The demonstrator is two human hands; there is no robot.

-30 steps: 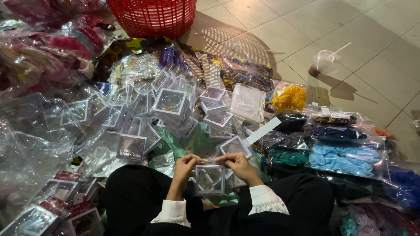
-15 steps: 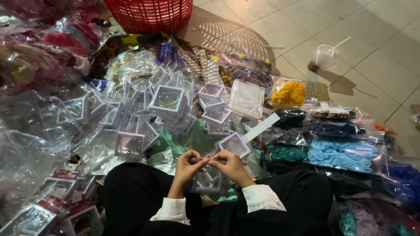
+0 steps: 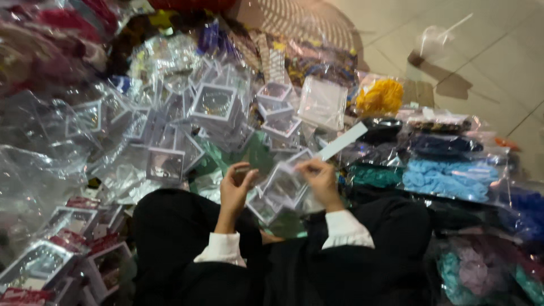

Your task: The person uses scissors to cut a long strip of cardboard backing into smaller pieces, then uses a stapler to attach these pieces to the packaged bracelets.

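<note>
I see my left hand (image 3: 237, 190) and right hand (image 3: 321, 180) both grasping a small clear square box (image 3: 285, 184) over the lap, just below the heap of clear boxes (image 3: 215, 107); blue bagged fabric (image 3: 447, 175) lies to its right.

On my feed I'm looking down at the person's own body, and the clothing reads dark throughout: a black garment covers both legs, the fabric plain and matte with soft folds at the knees. Both forearms wear black sleeves, and a white cuff shows at each wrist, the one by the left hand (image 3: 237, 190) bunched and a little crumpled, the one by the right hand (image 3: 321, 180) wider and flatter. Both hands are bare, no gloves. I can't make out rings or a watch; the picture is too blurred.
</note>
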